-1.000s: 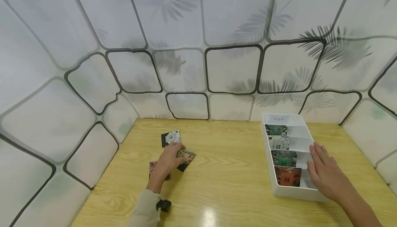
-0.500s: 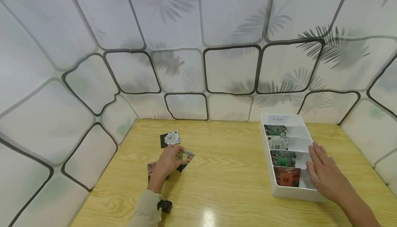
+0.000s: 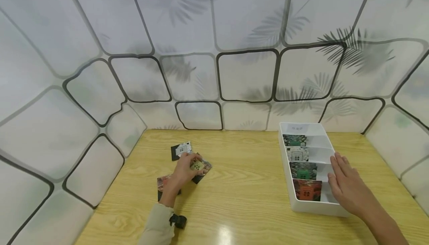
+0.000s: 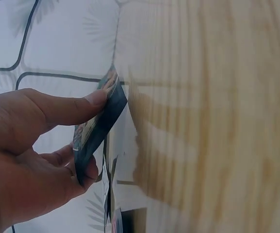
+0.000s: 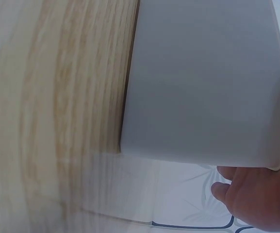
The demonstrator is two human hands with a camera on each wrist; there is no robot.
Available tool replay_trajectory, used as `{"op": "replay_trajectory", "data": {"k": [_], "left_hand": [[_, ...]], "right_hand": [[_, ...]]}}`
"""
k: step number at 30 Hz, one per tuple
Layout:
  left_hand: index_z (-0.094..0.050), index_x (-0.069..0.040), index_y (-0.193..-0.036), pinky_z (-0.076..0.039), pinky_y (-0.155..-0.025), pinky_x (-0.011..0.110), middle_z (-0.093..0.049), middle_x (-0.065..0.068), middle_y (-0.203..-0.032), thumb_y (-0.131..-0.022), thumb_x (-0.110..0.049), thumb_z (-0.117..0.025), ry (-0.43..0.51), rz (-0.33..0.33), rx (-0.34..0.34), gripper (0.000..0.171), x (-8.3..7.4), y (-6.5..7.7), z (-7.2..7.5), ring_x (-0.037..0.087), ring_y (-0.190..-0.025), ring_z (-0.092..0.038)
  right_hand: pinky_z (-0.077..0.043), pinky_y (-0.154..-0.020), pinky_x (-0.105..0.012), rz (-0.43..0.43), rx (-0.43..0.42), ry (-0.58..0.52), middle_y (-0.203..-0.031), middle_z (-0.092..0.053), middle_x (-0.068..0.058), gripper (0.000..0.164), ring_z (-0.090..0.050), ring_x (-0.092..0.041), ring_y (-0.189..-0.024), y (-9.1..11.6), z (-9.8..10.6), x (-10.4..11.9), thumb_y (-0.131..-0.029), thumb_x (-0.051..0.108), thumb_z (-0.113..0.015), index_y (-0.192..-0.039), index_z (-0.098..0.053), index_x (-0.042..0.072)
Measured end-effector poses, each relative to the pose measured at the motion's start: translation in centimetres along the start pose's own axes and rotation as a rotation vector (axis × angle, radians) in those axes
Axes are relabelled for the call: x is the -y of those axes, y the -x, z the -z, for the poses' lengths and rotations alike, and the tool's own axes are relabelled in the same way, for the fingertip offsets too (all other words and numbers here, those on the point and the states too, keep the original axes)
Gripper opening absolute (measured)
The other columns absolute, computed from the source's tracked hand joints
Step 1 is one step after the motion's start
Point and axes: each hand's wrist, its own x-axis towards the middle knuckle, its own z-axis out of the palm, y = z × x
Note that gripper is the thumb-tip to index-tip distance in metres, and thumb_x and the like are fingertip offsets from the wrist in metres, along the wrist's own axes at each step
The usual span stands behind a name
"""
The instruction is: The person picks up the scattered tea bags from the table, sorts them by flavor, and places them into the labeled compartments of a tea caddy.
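Note:
My left hand (image 3: 182, 170) pinches a small flat packet (image 3: 203, 167) with a patterned front and a yellow label. In the left wrist view this packet (image 4: 101, 124) stands tilted between thumb and fingers, its dark back showing. Another packet, white and black (image 3: 181, 150), lies just beyond that hand. A red and dark packet (image 3: 160, 189) lies partly hidden under the left wrist. With fingers straight, my right hand (image 3: 352, 189) rests along the right rim of a white divided box (image 3: 318, 208). From the right wrist view, the box's plain wall (image 5: 203, 87) hides part of that hand.
Inside the box, packets stand in separate compartments: a red one (image 3: 307, 190), a green one (image 3: 303, 171), a white one (image 3: 297, 154) and a dark green one (image 3: 295, 140) at the back. Patterned fabric walls (image 3: 248, 73) enclose the wooden table (image 3: 241, 185).
The held packet's yellow label shows more, and its near edge has tipped up in my left hand. The right hand keeps its place on the box. The head view has shifted slightly.

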Motion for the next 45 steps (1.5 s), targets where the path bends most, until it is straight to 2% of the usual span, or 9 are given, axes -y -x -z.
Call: {"op": "replay_trajectory", "data": {"k": [3, 7, 15, 20, 23, 26, 29, 36, 45], "left_hand": [[-0.073, -0.007, -0.111, -0.052, -0.084, 0.05, -0.061, 0.015, -0.114, -0.079, 0.004, -0.086, 0.029, -0.026, -0.013, 0.036, -0.2, -0.3, -0.1, 0.031, -0.101, -0.058], [-0.075, -0.009, -0.112, -0.052, -0.09, 0.054, -0.064, 0.015, -0.122, -0.081, 0.011, -0.081, 0.1, -0.023, -0.037, 0.037, -0.5, -0.6, -0.3, 0.037, -0.115, -0.059], [-0.074, -0.009, -0.118, -0.051, -0.098, 0.055, -0.066, 0.015, -0.127, -0.085, 0.011, -0.077, 0.193, -0.02, -0.115, 0.038, -1.0, -0.5, -0.9, 0.039, -0.125, -0.058], [-0.073, -0.006, -0.119, -0.05, -0.097, 0.055, -0.069, 0.014, -0.122, -0.09, 0.01, -0.072, 0.253, -0.05, -0.136, 0.033, -1.5, -0.5, -1.3, 0.036, -0.12, -0.06], [-0.073, -0.007, -0.118, -0.052, -0.085, 0.045, -0.068, 0.013, -0.122, -0.092, 0.012, -0.067, 0.263, -0.058, -0.127, 0.033, -1.7, -0.8, -1.5, 0.032, -0.11, -0.062], [-0.073, -0.008, -0.118, -0.045, -0.066, 0.034, -0.068, 0.011, -0.122, -0.091, 0.016, -0.063, 0.277, -0.057, -0.101, 0.038, -2.2, -1.2, -1.7, 0.027, -0.091, -0.059], [-0.074, -0.01, -0.118, -0.04, -0.06, 0.03, -0.068, 0.01, -0.122, -0.09, 0.017, -0.063, 0.291, -0.056, -0.076, 0.04, -2.7, -1.5, -1.9, 0.025, -0.084, -0.054], [-0.073, -0.006, -0.116, -0.05, -0.078, 0.042, -0.065, 0.014, -0.12, -0.088, 0.019, -0.065, 0.281, -0.116, -0.052, 0.039, -3.9, -1.9, -2.6, 0.031, -0.103, -0.06], [-0.074, -0.006, -0.12, -0.053, -0.071, 0.028, -0.063, 0.011, -0.11, -0.09, 0.013, -0.07, 0.316, -0.136, -0.05, 0.036, -5.5, -2.6, -4.0, 0.019, -0.088, -0.055]], "right_hand": [[-0.006, -0.118, -0.068, 0.0, 0.002, 0.004, -0.166, -0.011, -0.031, 0.058, 0.002, -0.041, -0.155, 0.0, 0.0, 0.0, -0.111, 0.019, -0.034, -0.155, -0.022, -0.016], [-0.007, -0.118, -0.068, -0.008, 0.012, 0.008, -0.166, -0.01, -0.03, 0.058, -0.001, -0.044, -0.155, 0.0, 0.1, -0.1, -0.111, 0.02, -0.034, -0.155, -0.022, -0.016], [-0.005, -0.118, -0.069, -0.026, 0.033, -0.004, -0.166, -0.008, -0.03, 0.058, -0.003, -0.047, -0.154, 0.0, 0.1, 0.0, -0.111, 0.02, -0.034, -0.156, -0.02, -0.015], [-0.004, -0.117, -0.069, -0.031, 0.048, -0.007, -0.166, -0.008, -0.031, 0.058, -0.003, -0.047, -0.153, 0.0, 0.1, 0.1, -0.111, 0.02, -0.034, -0.155, -0.02, -0.016], [-0.005, -0.117, -0.069, -0.028, 0.05, -0.001, -0.166, -0.009, -0.031, 0.059, -0.002, -0.046, -0.154, -0.1, 0.1, 0.0, -0.111, 0.02, -0.034, -0.156, -0.02, -0.015], [-0.005, -0.118, -0.068, -0.023, 0.045, 0.004, -0.166, -0.009, -0.031, 0.059, -0.002, -0.046, -0.154, -0.1, 0.1, -0.1, -0.111, 0.02, -0.034, -0.156, -0.02, -0.015], [-0.003, -0.119, -0.066, -0.02, 0.041, 0.007, -0.166, -0.009, -0.031, 0.059, -0.002, -0.045, -0.154, -0.2, 0.1, -0.1, -0.111, 0.02, -0.034, -0.156, -0.019, -0.015], [-0.004, -0.119, -0.067, -0.016, 0.029, 0.008, -0.166, -0.009, -0.031, 0.059, -0.004, -0.047, -0.153, -0.2, 0.2, -0.1, -0.111, 0.02, -0.033, -0.155, -0.02, -0.016], [-0.006, -0.118, -0.068, -0.02, 0.027, 0.007, -0.166, -0.01, -0.031, 0.059, -0.004, -0.047, -0.154, -0.1, 0.0, -0.1, -0.111, 0.021, -0.033, -0.156, -0.02, -0.015]]}}
